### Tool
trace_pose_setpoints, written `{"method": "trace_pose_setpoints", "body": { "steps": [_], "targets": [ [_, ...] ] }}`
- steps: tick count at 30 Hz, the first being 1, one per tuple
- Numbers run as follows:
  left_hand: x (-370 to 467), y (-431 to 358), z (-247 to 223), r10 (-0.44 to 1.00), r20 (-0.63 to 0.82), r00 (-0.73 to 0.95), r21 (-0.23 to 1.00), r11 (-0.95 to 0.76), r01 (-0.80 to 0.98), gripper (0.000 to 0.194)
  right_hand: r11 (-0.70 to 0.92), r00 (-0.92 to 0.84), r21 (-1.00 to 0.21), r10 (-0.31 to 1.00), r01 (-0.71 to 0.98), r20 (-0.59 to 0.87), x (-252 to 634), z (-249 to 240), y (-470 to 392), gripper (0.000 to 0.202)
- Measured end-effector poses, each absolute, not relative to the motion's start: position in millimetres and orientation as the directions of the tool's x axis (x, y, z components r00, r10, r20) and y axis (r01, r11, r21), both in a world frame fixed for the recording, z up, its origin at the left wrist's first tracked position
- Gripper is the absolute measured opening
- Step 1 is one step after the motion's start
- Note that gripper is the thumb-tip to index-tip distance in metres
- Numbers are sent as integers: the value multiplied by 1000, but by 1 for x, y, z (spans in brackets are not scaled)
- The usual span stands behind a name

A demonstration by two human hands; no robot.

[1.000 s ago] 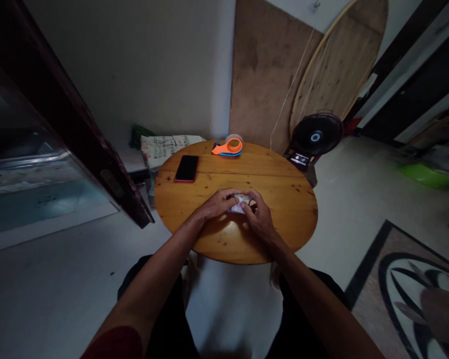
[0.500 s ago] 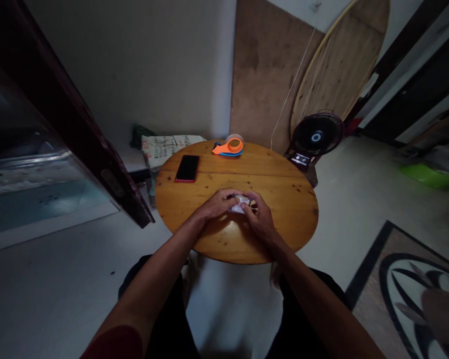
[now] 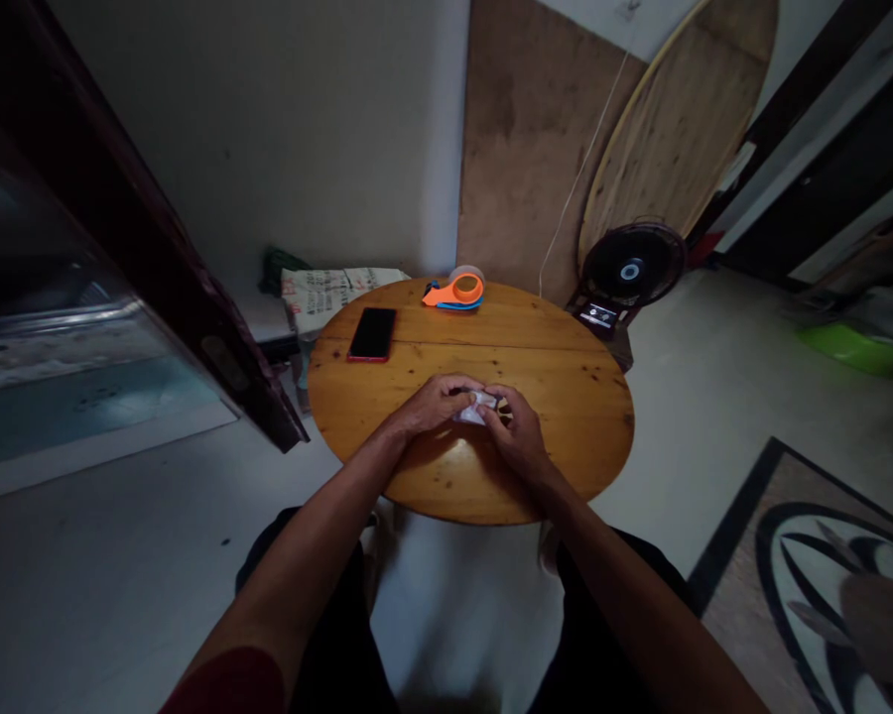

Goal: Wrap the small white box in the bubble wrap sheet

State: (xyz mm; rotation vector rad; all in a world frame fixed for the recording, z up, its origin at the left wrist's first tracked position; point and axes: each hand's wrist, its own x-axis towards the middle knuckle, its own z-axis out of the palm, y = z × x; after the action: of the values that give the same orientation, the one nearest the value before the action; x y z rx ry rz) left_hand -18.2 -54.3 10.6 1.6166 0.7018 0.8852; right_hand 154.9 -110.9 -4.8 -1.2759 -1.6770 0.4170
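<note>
Head view only — looks forward and steeply down from above the forearms (image 3: pixel 342 501); left hand (image 3: pixel 439 402), right hand (image 3: pixel 519 428) near centre. Wide framing — whole round table (image 3: pixel 566 416), wall (image 3: pixel 327 129) beyond.

We count two hands (image 3: pixel 438 402), one white object (image 3: pixel 474 413), one phone (image 3: pixel 372 333), one tape dispenser (image 3: pixel 446 295). We see one bench (image 3: pixel 573 412), one fan (image 3: pixel 629 270).

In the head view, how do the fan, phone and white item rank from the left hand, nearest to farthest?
1. White item: held in the left hand.
2. Phone: on the table, ahead and to the left.
3. Fan: beyond the table, to the right.
</note>
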Motion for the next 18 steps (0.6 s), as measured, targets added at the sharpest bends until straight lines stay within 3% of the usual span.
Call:
{"method": "trace_pose_setpoints", "body": {
  "steps": [18],
  "targets": [
    [-16, -53, 11, 821, 171, 545, 981, -192, -18, 34, 414, -3, -679, 855, 606, 519, 158, 5, -108, 27]
  ]
}}
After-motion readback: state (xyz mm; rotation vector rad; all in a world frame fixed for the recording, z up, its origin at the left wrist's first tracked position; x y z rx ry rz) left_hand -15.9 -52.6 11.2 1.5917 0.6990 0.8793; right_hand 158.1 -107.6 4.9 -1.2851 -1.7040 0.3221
